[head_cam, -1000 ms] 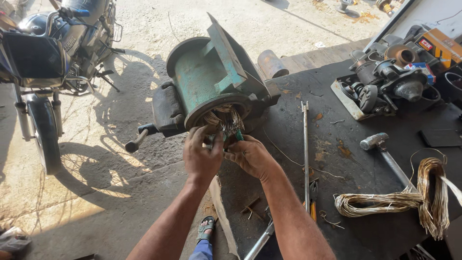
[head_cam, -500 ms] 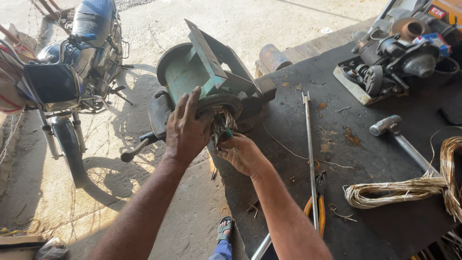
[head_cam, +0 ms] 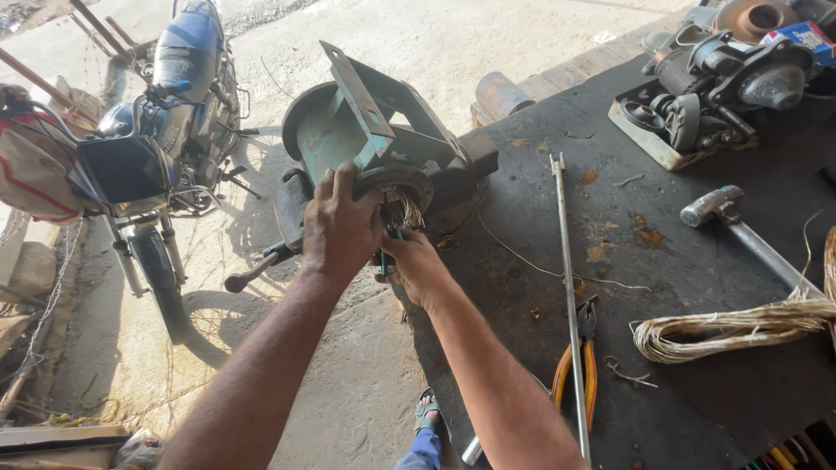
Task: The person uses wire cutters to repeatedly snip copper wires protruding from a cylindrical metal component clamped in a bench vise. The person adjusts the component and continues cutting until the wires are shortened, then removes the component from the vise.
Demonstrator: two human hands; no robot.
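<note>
Sunlit concrete floor (head_cam: 488,35), parked motorbike (head_cam: 165,148) left, dark workbench (head_cam: 697,261) right.
</note>
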